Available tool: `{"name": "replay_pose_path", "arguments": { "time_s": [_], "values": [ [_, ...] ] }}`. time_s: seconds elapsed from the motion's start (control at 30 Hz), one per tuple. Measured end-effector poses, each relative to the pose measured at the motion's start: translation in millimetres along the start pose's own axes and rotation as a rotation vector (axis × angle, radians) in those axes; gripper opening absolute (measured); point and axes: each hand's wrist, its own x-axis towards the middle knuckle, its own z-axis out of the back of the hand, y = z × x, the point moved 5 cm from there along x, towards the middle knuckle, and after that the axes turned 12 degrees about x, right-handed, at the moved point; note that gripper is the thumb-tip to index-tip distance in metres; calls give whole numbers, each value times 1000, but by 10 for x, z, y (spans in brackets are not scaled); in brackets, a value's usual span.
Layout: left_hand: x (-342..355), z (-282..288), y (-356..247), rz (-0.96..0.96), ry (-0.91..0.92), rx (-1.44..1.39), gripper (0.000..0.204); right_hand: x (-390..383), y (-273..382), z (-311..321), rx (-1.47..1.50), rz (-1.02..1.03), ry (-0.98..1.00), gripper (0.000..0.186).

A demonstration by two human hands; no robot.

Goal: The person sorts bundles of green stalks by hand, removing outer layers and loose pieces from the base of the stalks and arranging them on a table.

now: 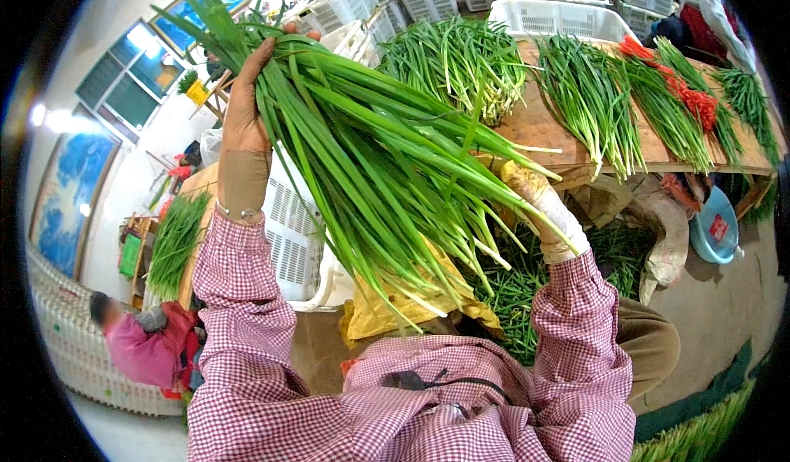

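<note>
A large loose bunch of garlic chives [370,141] spans the space in front of me, its green leaf tips at the upper left and pale stem ends fanning to the lower right. My left hand [249,100] grips it near the leafy end, thumb over the front and fingertips showing on the far side. My right hand [539,199], in a dirty yellowish covering with a white wrap at the wrist, is at the stem ends. Stalks cross in front of it and hide most of its fingers, so its grip cannot be made out.
A wooden table [539,133] ahead bears several chive piles [592,100] and red ties [687,88]. White crates [428,3] stand behind. Below are a yellow sack [383,310], loose chives [514,310] and a blue basin [714,227]. A person in pink [148,347] sits at left.
</note>
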Motion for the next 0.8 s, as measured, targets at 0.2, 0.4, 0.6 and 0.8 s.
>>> {"name": "replay_pose_path", "arguments": {
  "time_s": [0.2, 0.4, 0.6, 0.8],
  "values": [
    [101, -243, -2, 6, -7, -10, 31, -55, 325, -214, 45, 159, -96, 31],
    [205, -297, 11, 17, 40, -6, 30, -372, 117, 247, 29, 78, -90, 34],
    [197, -38, -153, -49, -9, -59, 30, -1416, -525, 1500, -429, -339, -538, 34],
    [168, 125, -221, -74, -38, -75, 30, -1082, -963, 1072, -343, -424, -384, 47]
  ]
}}
